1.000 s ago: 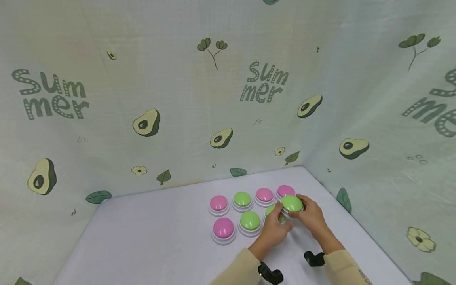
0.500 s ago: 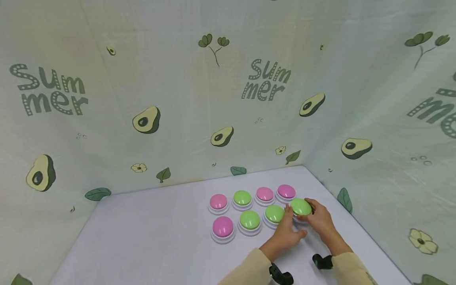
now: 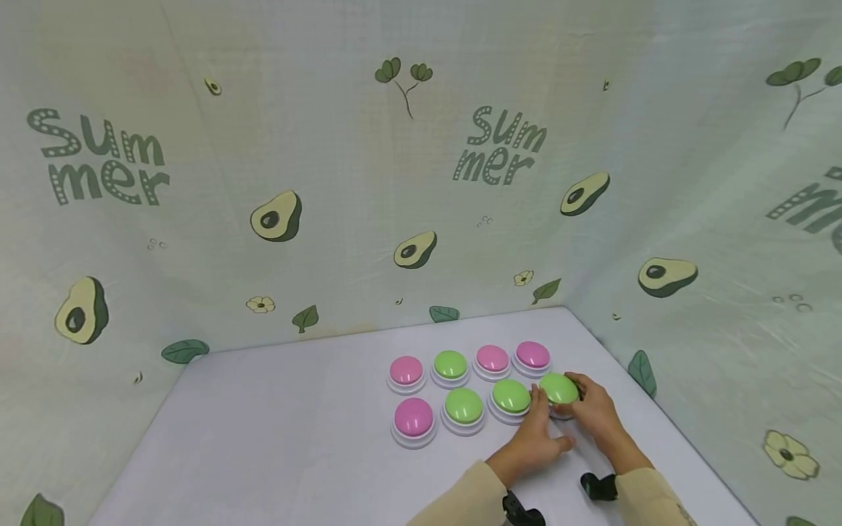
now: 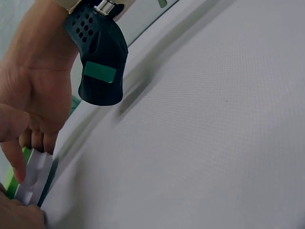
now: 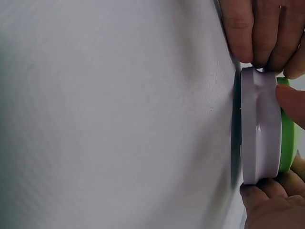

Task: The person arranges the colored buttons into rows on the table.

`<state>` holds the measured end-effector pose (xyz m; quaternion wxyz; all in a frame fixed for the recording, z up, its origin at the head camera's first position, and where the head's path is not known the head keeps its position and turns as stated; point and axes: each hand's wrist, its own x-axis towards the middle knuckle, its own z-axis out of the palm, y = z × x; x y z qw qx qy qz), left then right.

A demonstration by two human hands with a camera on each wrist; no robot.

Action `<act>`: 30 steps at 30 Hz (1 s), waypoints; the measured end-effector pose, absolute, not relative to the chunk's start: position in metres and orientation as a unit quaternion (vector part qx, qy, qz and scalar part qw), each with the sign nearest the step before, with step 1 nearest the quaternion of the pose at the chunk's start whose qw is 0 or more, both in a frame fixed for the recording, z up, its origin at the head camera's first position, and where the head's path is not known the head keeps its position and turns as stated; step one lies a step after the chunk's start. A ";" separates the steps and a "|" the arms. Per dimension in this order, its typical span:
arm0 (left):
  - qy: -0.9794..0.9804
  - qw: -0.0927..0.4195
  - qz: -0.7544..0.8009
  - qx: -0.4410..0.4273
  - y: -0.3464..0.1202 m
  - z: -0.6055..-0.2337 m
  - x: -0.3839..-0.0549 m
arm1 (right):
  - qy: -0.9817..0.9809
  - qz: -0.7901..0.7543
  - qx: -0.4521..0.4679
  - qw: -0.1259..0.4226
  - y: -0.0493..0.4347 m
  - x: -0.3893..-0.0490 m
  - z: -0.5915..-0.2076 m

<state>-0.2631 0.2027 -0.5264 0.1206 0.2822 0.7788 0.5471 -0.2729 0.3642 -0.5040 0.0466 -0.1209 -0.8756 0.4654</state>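
Note:
At the right end of the front row is a green-domed push button [image 3: 559,389] with a white round base. My right hand [image 3: 595,410] grips it from the right, thumb on the near side. The fingers of my left hand [image 3: 534,438] lie along its left side, the thumb apart from it. In the right wrist view, both hands' fingers touch opposite sides of the white base [image 5: 267,129]. The left wrist view shows part of that base [image 4: 35,174] at the lower left. Whether it rests fully on the table I cannot tell.
Left of the hands, a green push button [image 3: 511,396], another green one [image 3: 463,406] and a pink one [image 3: 414,418] share the front row. Behind are pink [image 3: 533,355], pink [image 3: 492,358], green [image 3: 450,364] and pink [image 3: 406,370] buttons on the white table [image 3: 276,424]. Printed cloth [image 3: 329,146] surrounds it.
Both hands have moved right and slightly nearer with the green push button, most of it in the first half second. The neighbouring green button and the far-right pink one are now less covered.

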 end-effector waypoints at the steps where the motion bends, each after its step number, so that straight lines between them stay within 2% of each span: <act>1: 0.779 0.120 0.547 0.282 0.203 -0.527 -0.263 | -0.874 0.469 -0.119 0.046 0.364 -0.274 -0.505; 15: 0.788 0.110 0.534 0.287 0.200 -0.532 -0.266 | -0.871 0.478 -0.112 0.036 0.362 -0.277 -0.506; 30: 0.795 0.105 0.519 0.295 0.200 -0.541 -0.268 | -0.890 0.443 -0.111 -0.006 0.369 -0.275 -0.504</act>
